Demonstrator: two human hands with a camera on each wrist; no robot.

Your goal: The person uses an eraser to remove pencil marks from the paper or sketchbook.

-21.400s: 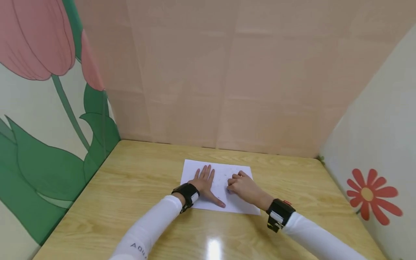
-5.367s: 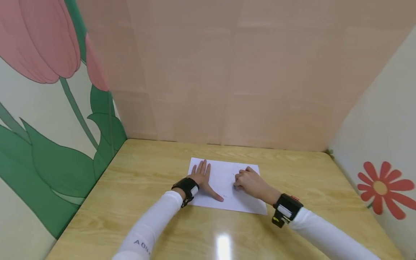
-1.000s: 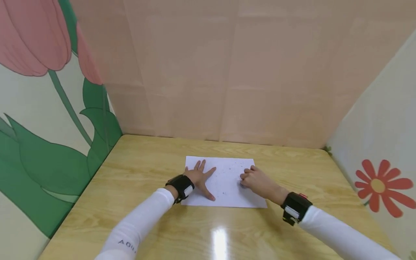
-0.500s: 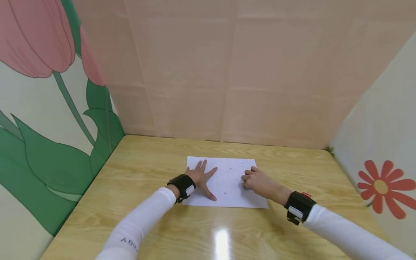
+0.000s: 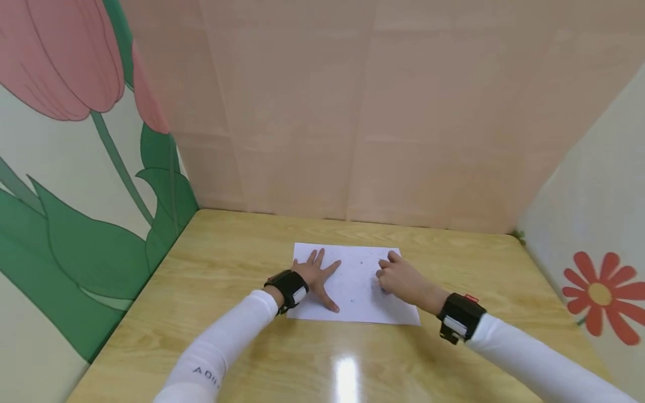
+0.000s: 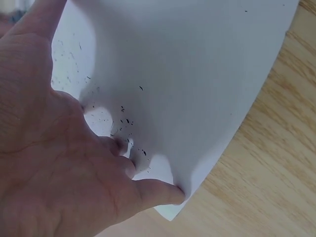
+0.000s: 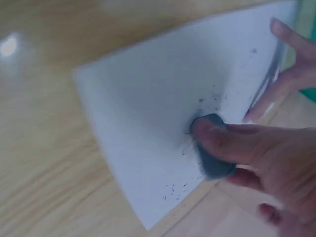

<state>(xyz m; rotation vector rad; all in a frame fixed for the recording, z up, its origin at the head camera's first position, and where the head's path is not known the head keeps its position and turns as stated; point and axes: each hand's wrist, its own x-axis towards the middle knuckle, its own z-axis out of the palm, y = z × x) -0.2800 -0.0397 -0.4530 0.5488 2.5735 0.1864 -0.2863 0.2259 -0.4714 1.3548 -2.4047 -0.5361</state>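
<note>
A white sheet of paper [image 5: 353,313] lies on the wooden table, dotted with dark crumbs [image 6: 127,121]. My left hand [image 5: 313,274] presses on the sheet's left part with fingers and thumb spread wide. On the right part of the sheet, my right hand [image 5: 403,282] pinches a dark blue-grey eraser [image 7: 217,165] between thumb and fingers, its end against the paper. Some faint grey marks [image 7: 187,148] show beside the eraser in the right wrist view. From the head view the eraser is mostly hidden under the fingers.
The wooden table [image 5: 242,246] extends around the sheet and meets a pinkish-beige covering [image 5: 353,112] at the back. Painted walls with a tulip [image 5: 60,56] and a red flower [image 5: 599,294] stand at the sides. Both wrists wear black straps [image 5: 461,316].
Since the oldest frame, my left hand's index finger has spread away from the others, and my right hand has moved toward the sheet's right side. Over the last second, the right hand shifts only slightly.
</note>
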